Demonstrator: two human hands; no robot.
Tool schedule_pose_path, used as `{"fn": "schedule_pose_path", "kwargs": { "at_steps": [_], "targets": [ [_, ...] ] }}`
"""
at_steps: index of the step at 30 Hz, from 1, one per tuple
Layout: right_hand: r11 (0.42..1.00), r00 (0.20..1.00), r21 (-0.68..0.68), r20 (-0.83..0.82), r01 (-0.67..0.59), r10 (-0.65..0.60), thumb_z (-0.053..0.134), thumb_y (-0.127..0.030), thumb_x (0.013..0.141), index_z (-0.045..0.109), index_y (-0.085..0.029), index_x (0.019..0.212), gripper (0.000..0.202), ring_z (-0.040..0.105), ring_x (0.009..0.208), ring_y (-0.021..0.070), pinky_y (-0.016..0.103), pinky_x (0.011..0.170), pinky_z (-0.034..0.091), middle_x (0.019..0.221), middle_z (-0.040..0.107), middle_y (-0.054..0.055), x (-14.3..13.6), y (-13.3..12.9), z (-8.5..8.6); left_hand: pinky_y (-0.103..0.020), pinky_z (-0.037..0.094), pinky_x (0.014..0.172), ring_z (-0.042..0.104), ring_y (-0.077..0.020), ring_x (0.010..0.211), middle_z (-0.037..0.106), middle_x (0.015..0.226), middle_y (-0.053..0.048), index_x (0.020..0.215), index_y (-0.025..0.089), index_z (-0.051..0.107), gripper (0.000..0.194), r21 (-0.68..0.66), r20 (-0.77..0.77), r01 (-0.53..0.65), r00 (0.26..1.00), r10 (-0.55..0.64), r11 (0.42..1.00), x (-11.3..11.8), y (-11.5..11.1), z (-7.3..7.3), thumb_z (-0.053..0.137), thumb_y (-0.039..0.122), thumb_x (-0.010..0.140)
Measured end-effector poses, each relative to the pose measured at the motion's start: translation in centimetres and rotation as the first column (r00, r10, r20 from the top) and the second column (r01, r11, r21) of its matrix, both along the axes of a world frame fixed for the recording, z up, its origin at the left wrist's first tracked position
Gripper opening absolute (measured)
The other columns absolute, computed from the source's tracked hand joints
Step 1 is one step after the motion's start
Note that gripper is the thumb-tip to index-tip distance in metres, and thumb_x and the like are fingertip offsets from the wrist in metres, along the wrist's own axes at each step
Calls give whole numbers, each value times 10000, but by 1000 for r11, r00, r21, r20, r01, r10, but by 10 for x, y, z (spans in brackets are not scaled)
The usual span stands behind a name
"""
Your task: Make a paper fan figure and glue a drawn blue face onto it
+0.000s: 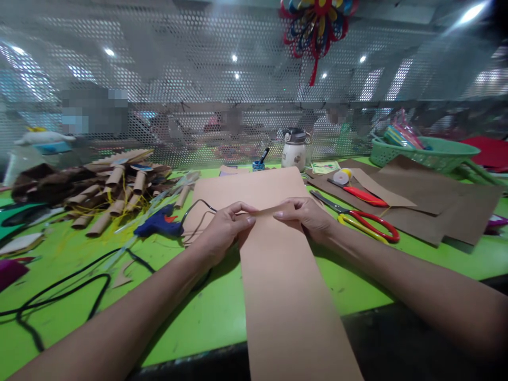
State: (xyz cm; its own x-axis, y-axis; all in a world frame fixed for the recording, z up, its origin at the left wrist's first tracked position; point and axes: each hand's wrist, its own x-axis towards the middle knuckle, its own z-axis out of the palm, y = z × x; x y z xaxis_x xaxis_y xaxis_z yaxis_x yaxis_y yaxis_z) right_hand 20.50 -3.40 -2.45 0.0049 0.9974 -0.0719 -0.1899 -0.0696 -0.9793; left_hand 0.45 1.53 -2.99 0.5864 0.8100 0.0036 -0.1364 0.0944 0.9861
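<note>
A long strip of tan craft paper runs from the middle of the green table toward me and hangs past the front edge. My left hand pinches the far end of this strip at its left corner, thumb on top. At the right corner, my right hand pinches the same end between thumb and fingers. Behind both hands lies a wider tan sheet, flat on the table. A blue glue gun rests left of my left hand. Scissors with red and yellow handles lie right of my right hand.
Brown paper tubes with yellow string are heaped at left. A black cord loops across the near left. Dark brown sheets, a red-handled cutter and a green basket occupy the right. A white bottle stands behind.
</note>
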Motion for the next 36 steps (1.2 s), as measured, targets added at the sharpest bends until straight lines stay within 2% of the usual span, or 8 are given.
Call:
{"fn": "schedule_pose_path", "kwargs": {
  "at_steps": [3,9,14,16,20,26,31,36],
  "targets": [
    [1000,1000,17,-4,0,0,798,-172,574,674,-141,694,175,592,532,131,267,523,458,632,678,20,0,0,0,-154,342,417,477,-66,417,575,525,56,866,180,593,238,3,6,0,1000,0,1000,0,0,0,764,219,705],
    [1000,1000,25,-20,-4,5,787,-154,579,723,-152,802,232,636,605,158,303,602,497,698,714,34,-1,0,0,-184,422,481,565,-97,486,634,604,20,864,179,616,276,-39,27,-9,1000,10,999,0,1,0,796,212,658],
    [1000,1000,23,-24,-11,12,780,-133,579,738,-155,825,250,638,610,139,278,612,484,705,723,32,-3,-1,0,-254,510,599,667,-168,656,709,781,-55,946,174,625,347,-108,25,-15,1000,18,994,0,0,2,802,203,649],
    [1000,1000,24,-24,-6,6,778,-124,574,740,-153,809,239,636,606,135,274,611,482,696,722,31,-3,-1,1,-262,517,597,672,-175,657,717,786,-64,964,176,610,357,-129,23,-15,1000,18,992,0,-1,2,797,197,660],
    [1000,1000,26,-24,11,-10,777,-113,561,742,-151,770,214,635,613,139,283,628,486,682,720,32,-3,-2,2,-201,454,473,602,-120,497,676,638,-5,857,175,583,284,-76,37,-17,999,19,997,1,-2,1,792,197,666],
    [999,999,39,-38,21,-20,766,-118,556,754,-177,751,204,629,635,147,289,636,487,684,714,20,-1,-1,4,-177,411,473,574,-102,513,661,645,5,807,178,597,301,-14,35,-71,997,71,997,2,-3,3,816,189,600],
    [997,999,81,-36,6,-3,750,-98,551,761,-191,695,172,588,643,113,258,653,465,693,692,-7,1,1,4,-149,314,397,451,-60,416,546,511,54,752,175,614,191,115,-14,-68,997,70,991,1,-2,4,766,181,636],
    [993,999,114,-18,-25,27,740,-78,545,768,-158,674,154,576,670,91,221,669,448,715,683,0,2,-2,1,-140,370,480,517,-56,509,592,592,25,749,155,643,132,210,-48,-7,999,17,978,-2,1,5,718,112,649]
  ]
}}
